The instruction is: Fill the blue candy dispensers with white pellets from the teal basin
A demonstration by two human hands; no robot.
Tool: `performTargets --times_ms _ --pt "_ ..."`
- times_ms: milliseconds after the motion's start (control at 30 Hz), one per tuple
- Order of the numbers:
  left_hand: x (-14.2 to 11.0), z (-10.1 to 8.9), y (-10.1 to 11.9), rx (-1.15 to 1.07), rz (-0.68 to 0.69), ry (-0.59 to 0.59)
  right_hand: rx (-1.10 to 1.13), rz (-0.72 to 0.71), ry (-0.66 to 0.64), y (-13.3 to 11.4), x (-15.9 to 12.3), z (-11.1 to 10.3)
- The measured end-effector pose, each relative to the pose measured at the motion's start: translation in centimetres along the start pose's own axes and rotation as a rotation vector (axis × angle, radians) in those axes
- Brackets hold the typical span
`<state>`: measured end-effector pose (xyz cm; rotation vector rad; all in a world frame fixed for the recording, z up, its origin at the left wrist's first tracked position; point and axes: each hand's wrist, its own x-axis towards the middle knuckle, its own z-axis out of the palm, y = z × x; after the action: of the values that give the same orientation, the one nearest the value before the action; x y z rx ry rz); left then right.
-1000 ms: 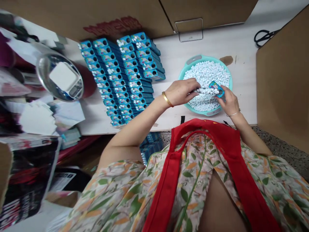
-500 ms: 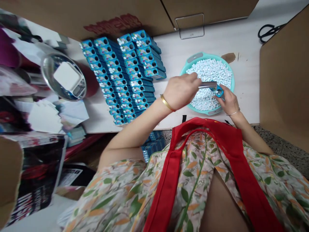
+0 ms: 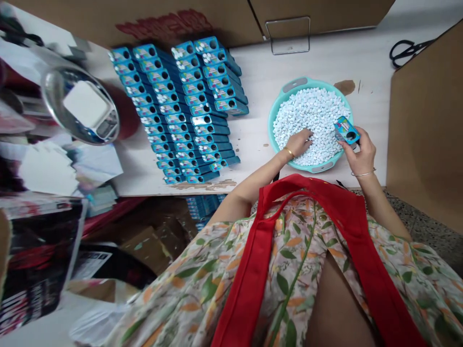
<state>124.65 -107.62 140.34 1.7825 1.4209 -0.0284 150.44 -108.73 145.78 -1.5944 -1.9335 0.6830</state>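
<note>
My left hand (image 3: 299, 143) reaches into a turquoise basin (image 3: 272, 115) of small white, mint-like pellets (image 3: 307, 108). Its fingers are curled together among the pellets; the tips are partly buried, and what they hold cannot be made out. Above the basin's right rim, my right hand (image 3: 362, 152) grips a small blue box (image 3: 346, 130) between thumb and fingers. A dark round hole shows in the end of the box that faces me.
Rows of similar blue boxes (image 3: 195, 99) stand left of the basin, many with white pellets at their ends. A metal bowl (image 3: 47, 103) holds a white scale (image 3: 87, 106). Behind are a wire stand (image 3: 289, 52) and black scissors (image 3: 407, 52). Cardboard (image 3: 427, 125) walls the right side.
My left hand has dropped into the pellets, and the metal tube it held at the box is out of sight. My right hand has moved right with the box, turning its printed end up.
</note>
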Motion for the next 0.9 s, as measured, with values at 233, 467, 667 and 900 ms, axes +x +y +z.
performTargets --times_ms 233,467,667,900 --pt "-4.4 -5.3 -3.6 -0.058 0.203 0.101 0.000 0.000 0.004 0.3 -0.3 0.3" --pt "-8.1 -12.9 0.3 0.184 0.384 0.149 -0.083 -0.129 -0.134 -0.6 0.0 2.9" --pt "-9.3 -15.6 6.9 0.501 0.292 0.080 -0.072 -0.187 -0.238 -2.0 0.5 4.5" --pt "-11.3 -16.4 9.3 0.537 0.347 0.118 0.010 -0.180 -0.197 -1.8 0.3 5.8"
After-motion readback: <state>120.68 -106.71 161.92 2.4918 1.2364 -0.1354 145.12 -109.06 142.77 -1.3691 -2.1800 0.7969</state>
